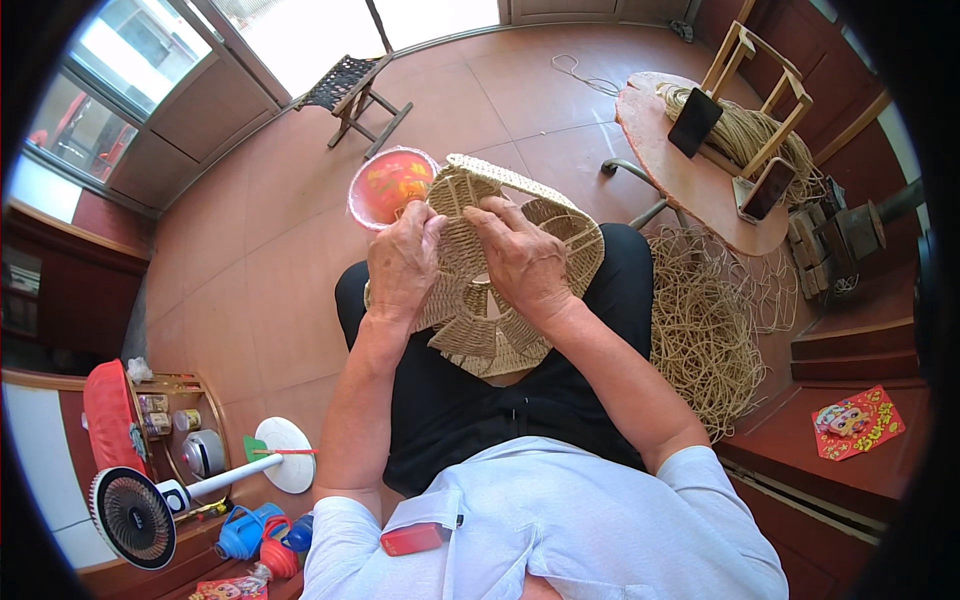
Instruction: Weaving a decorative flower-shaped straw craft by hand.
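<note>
Woven cord piece [457, 262] across our lap [450, 420]. Our right hand [520, 258] grasps its opening's edge; our left hand [404, 262] curls beside, fingertips obscured, hold we cannot tell. Uneven pulling could skew the weave.

Tan woven cord piece [461, 262] — curved, open-gapped

Two hands [403, 262] [522, 258], one woven piece [460, 262], one bowl [373, 188], two phones [694, 122] [769, 190], one folding stool [342, 84], one fan [133, 518].

Wickerwork [455, 262] sits between basin [372, 190], left, and cord heap [705, 335], right.
</note>
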